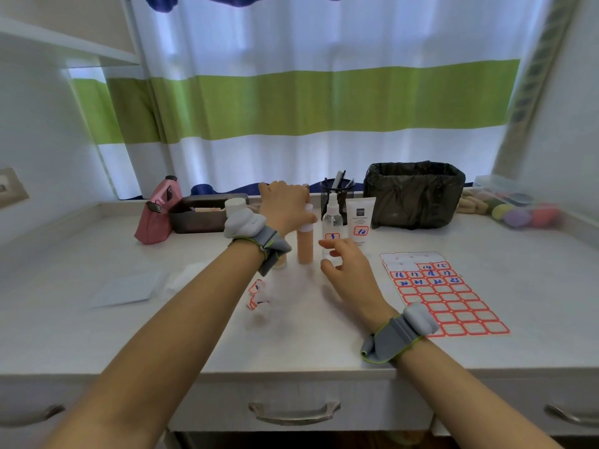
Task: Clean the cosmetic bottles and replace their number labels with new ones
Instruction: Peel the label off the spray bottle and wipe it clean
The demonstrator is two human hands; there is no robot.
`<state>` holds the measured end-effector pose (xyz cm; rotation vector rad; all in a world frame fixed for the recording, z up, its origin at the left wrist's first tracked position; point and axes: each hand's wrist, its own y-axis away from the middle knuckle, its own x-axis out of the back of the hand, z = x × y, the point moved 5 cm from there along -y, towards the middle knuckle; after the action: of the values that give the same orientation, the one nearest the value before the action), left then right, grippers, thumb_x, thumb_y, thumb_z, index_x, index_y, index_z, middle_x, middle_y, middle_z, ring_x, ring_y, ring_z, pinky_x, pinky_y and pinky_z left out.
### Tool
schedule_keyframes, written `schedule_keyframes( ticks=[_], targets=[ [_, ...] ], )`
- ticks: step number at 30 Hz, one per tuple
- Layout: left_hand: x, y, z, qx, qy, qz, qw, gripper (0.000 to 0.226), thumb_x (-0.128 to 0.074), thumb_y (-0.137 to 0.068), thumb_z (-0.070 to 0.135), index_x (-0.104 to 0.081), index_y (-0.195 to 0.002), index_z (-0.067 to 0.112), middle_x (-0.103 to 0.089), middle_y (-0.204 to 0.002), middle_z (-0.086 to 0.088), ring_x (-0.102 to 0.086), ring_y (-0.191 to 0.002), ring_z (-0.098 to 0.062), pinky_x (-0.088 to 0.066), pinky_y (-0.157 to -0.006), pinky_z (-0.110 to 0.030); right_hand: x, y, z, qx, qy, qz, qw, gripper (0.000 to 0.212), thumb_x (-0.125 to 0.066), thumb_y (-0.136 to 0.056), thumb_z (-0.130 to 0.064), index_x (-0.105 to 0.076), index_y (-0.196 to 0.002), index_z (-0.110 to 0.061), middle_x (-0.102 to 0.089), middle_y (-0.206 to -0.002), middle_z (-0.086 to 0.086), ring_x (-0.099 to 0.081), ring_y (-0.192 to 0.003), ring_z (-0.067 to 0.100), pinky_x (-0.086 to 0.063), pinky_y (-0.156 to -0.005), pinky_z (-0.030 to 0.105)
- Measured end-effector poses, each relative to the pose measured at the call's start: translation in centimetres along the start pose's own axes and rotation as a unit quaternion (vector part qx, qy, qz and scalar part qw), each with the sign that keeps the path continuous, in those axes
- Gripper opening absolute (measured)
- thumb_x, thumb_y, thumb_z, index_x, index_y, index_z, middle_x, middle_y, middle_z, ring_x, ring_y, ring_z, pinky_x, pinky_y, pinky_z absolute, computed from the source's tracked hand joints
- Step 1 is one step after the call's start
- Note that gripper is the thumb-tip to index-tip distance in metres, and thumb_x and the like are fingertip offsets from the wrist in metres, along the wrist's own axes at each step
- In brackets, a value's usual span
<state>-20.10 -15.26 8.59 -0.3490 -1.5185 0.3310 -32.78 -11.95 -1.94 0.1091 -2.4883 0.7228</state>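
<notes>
Peeled labels (256, 294): loose on surface (194, 335) | left hand (285, 205): fingers curled round peach bottle (305, 244) cap | right hand (350, 270): fingers spread, empty, beside spray bottle (332, 228) | label sheet (444, 294): right | risk: reaching wrist may topple upright bottles.

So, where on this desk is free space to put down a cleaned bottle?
Bare desk lies right of the label sheet, in front of the black bin. Another free patch lies in front of the pink bag, behind the white paper. Around the peach bottle and spray bottle it is crowded with both hands.
</notes>
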Motion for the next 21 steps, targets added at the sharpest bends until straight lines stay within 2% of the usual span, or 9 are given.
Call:
schedule_keyframes(
  ticks=[4,8,11,15,21],
  targets=[
    [-0.1,0.0,-0.2,0.007,-0.003,0.002,1.000,0.028,-0.062,-0.078,0.038,-0.061,-0.100,0.020,-0.059,-0.092,-0.004,-0.047,-0.102,-0.026,-0.020,-0.080,-0.040,0.0,0.2,-0.2,0.008,-0.007,0.000,1.000,0.034,-0.055,-0.090,-0.011,-0.057,-0.123,-0.018,-0.052,-0.124,0.000,-0.048,-0.103,0.007,-0.049,-0.094,0.034],
    [-0.1,0.2,-0.2,-0.002,0.008,-0.011,1.000,0.041,-0.058,-0.080,0.043,-0.054,-0.116,0.025,-0.060,-0.102,-0.002,-0.045,-0.110,-0.026,-0.025,-0.088,-0.043,0.0,0.3,-0.4,0.010,-0.012,0.000,1.000,0.030,-0.054,-0.091,-0.012,-0.059,-0.120,-0.017,-0.052,-0.121,-0.001,-0.050,-0.103,0.009,-0.049,-0.093,0.035],
    [0.3,0.1,0.4,-0.017,0.015,0.008,1.000,0.042,-0.054,-0.083,0.045,-0.053,-0.119,0.025,-0.060,-0.106,-0.001,-0.045,-0.109,-0.026,-0.026,-0.089,-0.043,0.1,0.3,-0.5,0.011,-0.020,0.003,1.000,0.028,-0.054,-0.090,-0.011,-0.060,-0.117,-0.017,-0.053,-0.119,-0.002,-0.051,-0.103,0.010,-0.050,-0.092,0.036],
    [0.9,-0.3,1.7,-0.034,0.045,0.056,0.997,0.038,-0.048,-0.088,0.037,-0.051,-0.123,0.024,-0.056,-0.117,0.000,-0.042,-0.115,-0.024,-0.026,-0.092,-0.044,0.3,0.6,-0.9,0.017,-0.032,0.006,0.999,0.027,-0.054,-0.090,-0.008,-0.062,-0.114,-0.015,-0.054,-0.117,-0.001,-0.054,-0.104,0.013,-0.050,-0.089,0.035],
    [0.3,-0.6,3.1,-0.047,0.054,0.038,0.997,0.043,-0.045,-0.092,0.030,-0.042,-0.135,0.023,-0.051,-0.129,0.001,-0.032,-0.129,-0.021,-0.020,-0.103,-0.048,0.5,0.8,-1.2,0.022,-0.036,0.005,0.999,0.024,-0.053,-0.090,-0.007,-0.064,-0.111,-0.013,-0.055,-0.116,0.000,-0.053,-0.103,0.013,-0.051,-0.085,0.033]
  ],
)
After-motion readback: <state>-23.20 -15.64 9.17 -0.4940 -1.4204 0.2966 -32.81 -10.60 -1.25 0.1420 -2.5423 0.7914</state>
